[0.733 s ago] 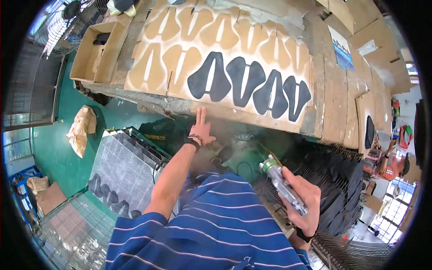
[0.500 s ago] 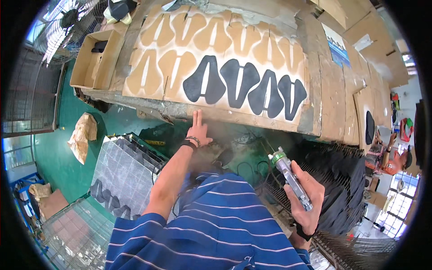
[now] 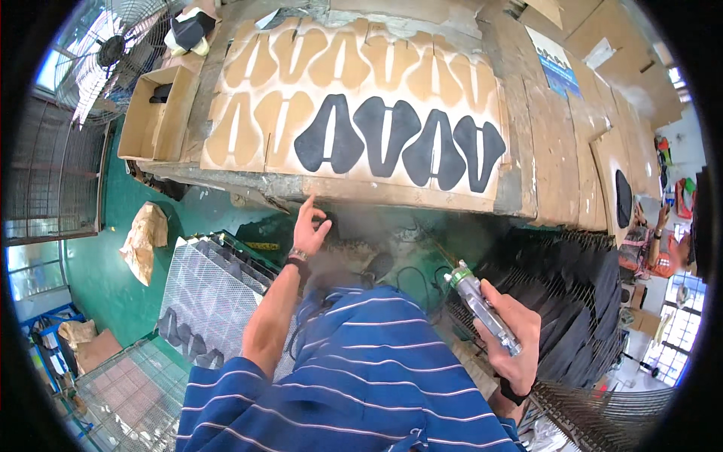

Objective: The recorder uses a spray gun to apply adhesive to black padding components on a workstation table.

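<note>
Several black butterfly-like cut-out pieces [image 3: 388,139] lie in a row on a cardboard sheet [image 3: 422,185] on the workbench. My left hand [image 3: 310,232] hovers just off the bench's front edge, below the row. Its index finger points forward, the other fingers are loosely bent and apart, and nothing is in it. My right hand [image 3: 520,331] grips a metal spray gun [image 3: 482,305] with a green ring near its nozzle, held over the floor to the right. The gun's nozzle points forward and left, toward the bench. Brown shapes edged with white overspray [image 3: 343,64] cover the rest of the sheet.
A cardboard box [image 3: 156,113] stands at the bench's left end, beside a fan [image 3: 113,53]. Mesh racks [image 3: 218,290] with black pieces stand at lower left; another rack of black pieces [image 3: 568,301] stands at right. Far right, another person [image 3: 659,256] is at work.
My left hand has drawn back and left from the bench edge, its stretched fingers now partly bent. The spray gun stays in my right hand, almost unmoved. The view has shifted slightly.
</note>
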Demonstrator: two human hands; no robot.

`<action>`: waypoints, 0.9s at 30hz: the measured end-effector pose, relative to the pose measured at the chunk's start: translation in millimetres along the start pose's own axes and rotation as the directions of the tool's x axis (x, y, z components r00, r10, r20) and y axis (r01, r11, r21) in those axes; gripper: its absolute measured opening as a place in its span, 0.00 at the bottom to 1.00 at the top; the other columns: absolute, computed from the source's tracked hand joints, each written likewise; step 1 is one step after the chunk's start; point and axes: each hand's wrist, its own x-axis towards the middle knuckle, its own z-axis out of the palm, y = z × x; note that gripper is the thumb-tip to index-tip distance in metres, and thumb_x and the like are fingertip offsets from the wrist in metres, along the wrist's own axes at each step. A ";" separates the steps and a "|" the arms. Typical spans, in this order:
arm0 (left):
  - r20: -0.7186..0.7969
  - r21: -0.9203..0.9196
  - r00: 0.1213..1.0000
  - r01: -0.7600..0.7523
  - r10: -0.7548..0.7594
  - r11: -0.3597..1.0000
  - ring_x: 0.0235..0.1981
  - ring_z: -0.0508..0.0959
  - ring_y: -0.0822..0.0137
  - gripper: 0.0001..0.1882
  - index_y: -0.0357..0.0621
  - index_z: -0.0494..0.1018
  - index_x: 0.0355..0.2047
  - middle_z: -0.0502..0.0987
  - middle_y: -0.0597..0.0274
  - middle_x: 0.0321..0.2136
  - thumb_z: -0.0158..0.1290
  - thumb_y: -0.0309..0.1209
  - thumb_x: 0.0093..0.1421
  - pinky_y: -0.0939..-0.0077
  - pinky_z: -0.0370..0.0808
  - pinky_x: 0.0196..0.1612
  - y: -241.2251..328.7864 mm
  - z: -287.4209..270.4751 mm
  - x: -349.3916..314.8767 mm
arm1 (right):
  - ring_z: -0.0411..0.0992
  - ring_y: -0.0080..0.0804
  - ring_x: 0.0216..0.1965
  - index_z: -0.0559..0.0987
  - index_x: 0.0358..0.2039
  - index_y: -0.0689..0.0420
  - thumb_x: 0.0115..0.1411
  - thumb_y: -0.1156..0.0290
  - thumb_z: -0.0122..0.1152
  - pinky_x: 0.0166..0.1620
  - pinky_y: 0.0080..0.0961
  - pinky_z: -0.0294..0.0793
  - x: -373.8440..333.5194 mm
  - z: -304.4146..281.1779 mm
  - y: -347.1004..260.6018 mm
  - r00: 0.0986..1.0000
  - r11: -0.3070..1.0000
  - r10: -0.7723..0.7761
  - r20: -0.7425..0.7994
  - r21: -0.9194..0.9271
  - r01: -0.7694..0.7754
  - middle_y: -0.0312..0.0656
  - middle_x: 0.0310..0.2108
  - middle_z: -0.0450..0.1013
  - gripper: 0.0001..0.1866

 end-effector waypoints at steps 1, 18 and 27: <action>0.009 0.002 1.000 -0.001 0.001 1.000 0.64 0.72 0.56 0.15 0.40 0.76 0.42 0.59 0.47 0.72 0.65 0.31 0.58 0.59 0.80 0.54 -7.9 0.7 -11.2 | 0.79 0.50 0.33 0.78 0.60 0.66 0.37 0.82 0.60 0.40 0.29 0.76 -2.2 -2.7 2.2 1.000 1.000 0.007 -0.005 0.002 -0.007 0.55 0.36 0.79 0.41; -0.055 0.228 0.668 0.732 -0.742 0.642 0.35 0.86 0.53 0.12 0.51 0.86 0.32 0.86 0.55 0.31 0.55 0.37 0.55 0.61 0.83 0.42 -134.5 -2.1 -239.0 | 0.77 0.53 0.31 0.77 0.61 0.67 0.35 0.81 0.58 0.39 0.29 0.75 14.3 -0.5 29.8 0.978 0.989 -0.128 0.164 0.088 0.115 0.56 0.34 0.77 0.43; -0.123 0.306 0.823 0.563 -0.555 0.767 0.32 0.85 0.47 0.08 0.46 0.83 0.29 0.84 0.48 0.30 0.57 0.32 0.50 0.56 0.82 0.36 -221.8 -54.8 -231.0 | 0.79 0.37 0.34 0.78 0.59 0.67 0.53 0.85 0.66 0.42 0.25 0.75 43.2 16.0 -3.2 0.999 1.000 -0.029 0.018 -0.004 0.029 0.50 0.36 0.80 0.29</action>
